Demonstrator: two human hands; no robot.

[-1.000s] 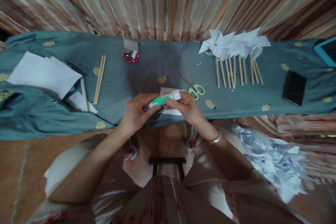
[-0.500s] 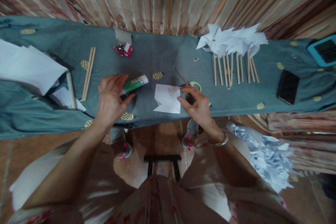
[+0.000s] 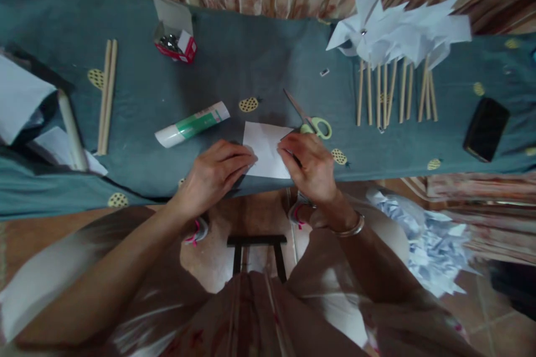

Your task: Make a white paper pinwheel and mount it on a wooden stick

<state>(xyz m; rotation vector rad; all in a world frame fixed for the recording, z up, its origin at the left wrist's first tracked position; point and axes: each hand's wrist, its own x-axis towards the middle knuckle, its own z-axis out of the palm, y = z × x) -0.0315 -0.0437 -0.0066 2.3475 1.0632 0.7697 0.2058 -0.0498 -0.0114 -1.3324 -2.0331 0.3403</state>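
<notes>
A white square of paper lies near the front edge of the table, between my two hands. My left hand has its fingers pressed together on the paper's left edge. The fingertips of my right hand pinch the right side of the same sheet. Beyond my left hand a glue stick with a green and white label lies on its side. Scissors with pale green handles rest just past my right hand, blades pointing away.
At the back right lie several white paper pinwheels on wooden sticks. A red box of metal pins, two wooden sticks and folded paper are to the left. A black phone lies far right. More pinwheels fill a bag below.
My left hand has let go of the glue stick, which now lies on the table, and has moved right onto the paper. The view has shifted closer to the table.
</notes>
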